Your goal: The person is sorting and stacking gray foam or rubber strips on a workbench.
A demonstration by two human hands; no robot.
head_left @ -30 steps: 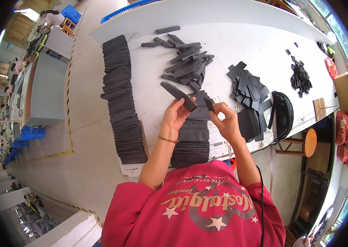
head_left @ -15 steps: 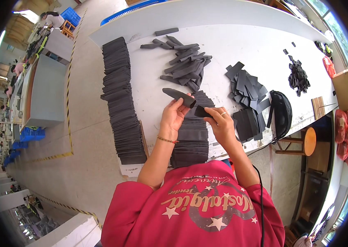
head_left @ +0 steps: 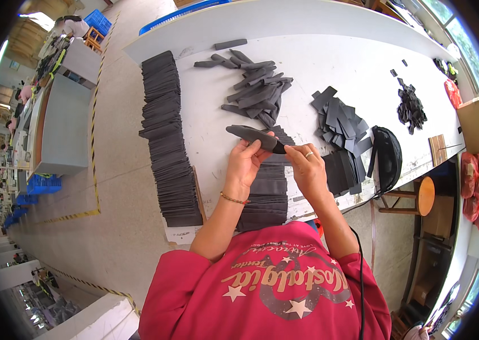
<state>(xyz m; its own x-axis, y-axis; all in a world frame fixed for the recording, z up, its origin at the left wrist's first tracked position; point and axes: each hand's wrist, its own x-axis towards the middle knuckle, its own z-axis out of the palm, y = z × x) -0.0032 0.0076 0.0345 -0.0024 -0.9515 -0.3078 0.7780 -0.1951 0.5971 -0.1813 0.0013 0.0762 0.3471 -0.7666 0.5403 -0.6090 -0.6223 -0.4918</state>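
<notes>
Over the near part of the white table, my left hand [head_left: 244, 164] is closed round a dark grey fabric sleeve [head_left: 248, 135], a flattened tube with a rounded far end. My right hand [head_left: 309, 170] pinches a small flat black piece [head_left: 279, 148] at the sleeve's right-hand end. Its tip appears to be inside the opening; how deep is hidden. Beneath both hands lies a row of stacked dark fabric pieces [head_left: 263, 195]. Just right of my right hand are flat black rectangular pieces [head_left: 340, 171], partly stacked, with a loose heap of similar pieces [head_left: 338, 122] beyond.
A long row of packed dark pieces [head_left: 163, 136] lines the table's left edge. Loose sleeves [head_left: 259, 93] are heaped farther back. A black mesh item [head_left: 386, 158] and small black bits [head_left: 411, 107] lie rightward. A wooden stool [head_left: 425, 194] stands beside the table; a board [head_left: 284, 20] borders its back.
My hands have come together, bringing the flat black piece from just outside the sleeve's end into its opening. The sleeve has shifted slightly down and to the right.
</notes>
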